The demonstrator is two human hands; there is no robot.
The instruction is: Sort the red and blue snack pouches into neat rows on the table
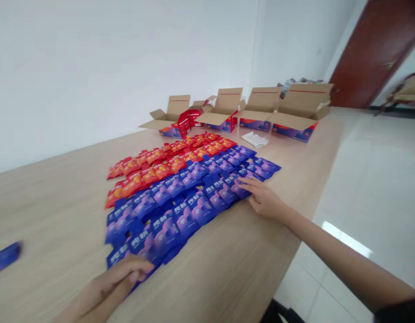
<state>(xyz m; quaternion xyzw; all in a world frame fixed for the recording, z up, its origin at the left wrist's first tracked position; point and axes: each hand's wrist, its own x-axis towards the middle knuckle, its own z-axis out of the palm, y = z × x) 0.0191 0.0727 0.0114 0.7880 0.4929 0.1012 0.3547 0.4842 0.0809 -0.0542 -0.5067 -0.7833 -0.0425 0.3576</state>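
Observation:
Blue sachets (197, 208) with purple prints and white lettering lie in two overlapping rows on the table. Behind them, red sachets (163, 170) with orange prints form two more rows. At the near left end of the front blue row, my left hand (118, 280) is closed, thumb and fingers pinched at the lower edge of a blue sachet (143, 244). Farther along that row, my right hand (264, 197) rests with fingers stretched out over the front edge of the blue sachets. Nothing is gripped in it.
Several open cardboard boxes (293, 130) stand at the table's far end, lids up. A white crumpled wrapper (255, 139) lies before them. Part of a blue item (5, 258) shows at the left edge. The wooden table (207, 287) drops off to a tiled floor (372, 179) on the right.

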